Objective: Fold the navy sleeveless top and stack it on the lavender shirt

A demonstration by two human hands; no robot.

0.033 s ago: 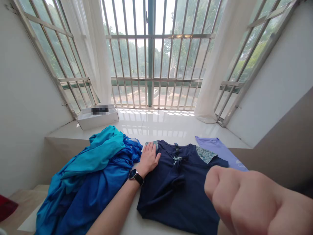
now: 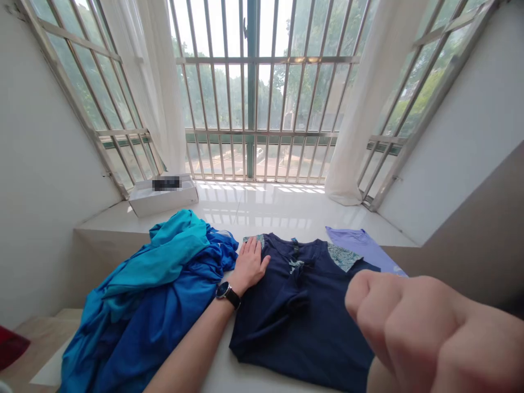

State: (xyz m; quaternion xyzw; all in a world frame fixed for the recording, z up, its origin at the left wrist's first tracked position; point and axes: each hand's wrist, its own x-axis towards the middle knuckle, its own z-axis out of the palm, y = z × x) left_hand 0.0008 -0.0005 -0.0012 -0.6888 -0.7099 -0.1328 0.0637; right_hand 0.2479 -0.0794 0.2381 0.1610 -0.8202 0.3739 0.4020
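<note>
My left hand [image 2: 250, 266] lies flat with its fingers spread on the upper left edge of a navy short-sleeved shirt [image 2: 297, 314], which has paisley trim at the collar. A black-strapped wristwatch [image 2: 227, 295] sits on that wrist. The hand also borders a rumpled royal-blue garment [image 2: 164, 322], with a teal cloth [image 2: 159, 256] lying over it. My right hand [image 2: 417, 333] is a closed fist held above the shirt's right side, close to the camera. Nothing shows in it. A lavender garment [image 2: 360, 248] lies partly under the navy shirt.
Everything lies on a white glossy window ledge [image 2: 262, 210]. A white box [image 2: 164, 197] stands at its far left, and white curtains [image 2: 360, 125] hang by barred windows [image 2: 254, 93]. A red item [image 2: 12, 346] sits low at the left.
My right fist has shifted slightly right and down, covering more of the lavender garment. My left hand and the garments stay almost the same.
</note>
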